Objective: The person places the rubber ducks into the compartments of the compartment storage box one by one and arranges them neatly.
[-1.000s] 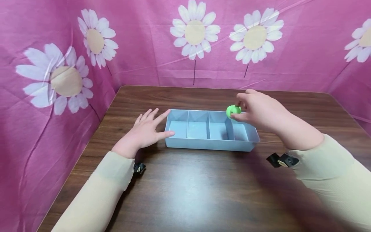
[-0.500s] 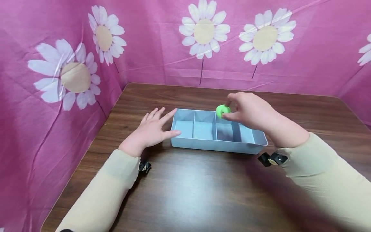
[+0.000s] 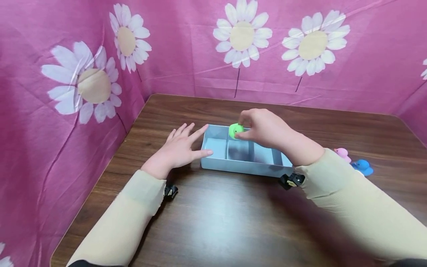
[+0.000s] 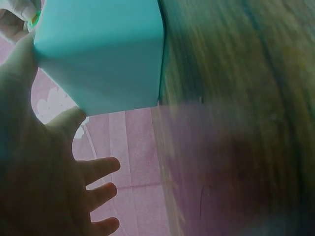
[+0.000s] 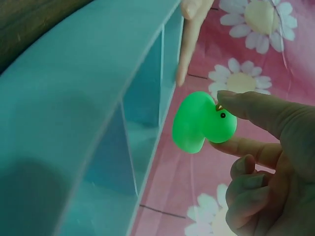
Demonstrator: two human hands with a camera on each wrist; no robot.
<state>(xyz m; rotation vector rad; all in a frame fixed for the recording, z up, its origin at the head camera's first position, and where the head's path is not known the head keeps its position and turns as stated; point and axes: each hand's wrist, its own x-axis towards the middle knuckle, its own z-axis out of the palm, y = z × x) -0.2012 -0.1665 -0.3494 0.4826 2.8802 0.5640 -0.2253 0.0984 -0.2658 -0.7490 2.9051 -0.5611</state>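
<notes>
Between thumb and index finger, my right hand [image 3: 267, 128] pinches a green rubber duck [image 3: 235, 131] by its head. The duck hangs over the light blue divided box [image 3: 233, 165], around the divider between its two leftmost compartments. In the right wrist view the duck [image 5: 192, 123] shows a dark eye and a small orange beak. At the box's left end, my left hand [image 3: 176, 150] is spread, its thumb and index finger touching the rim. In the left wrist view the other fingers of my left hand [image 4: 44, 162] stick out straight past the box's end wall [image 4: 108, 73].
A pink rubber duck [image 3: 343, 154] and a blue rubber duck [image 3: 363, 167] sit on the wooden table [image 3: 213, 215] to the right, partly behind my right sleeve. A pink cloth with daisies [image 3: 186, 44] hangs along the table's back and left sides.
My right hand has carried the green duck leftward over the box, from the rightmost divider to the left part. The pink and blue ducks have come into view. My left hand stays at the box's end.
</notes>
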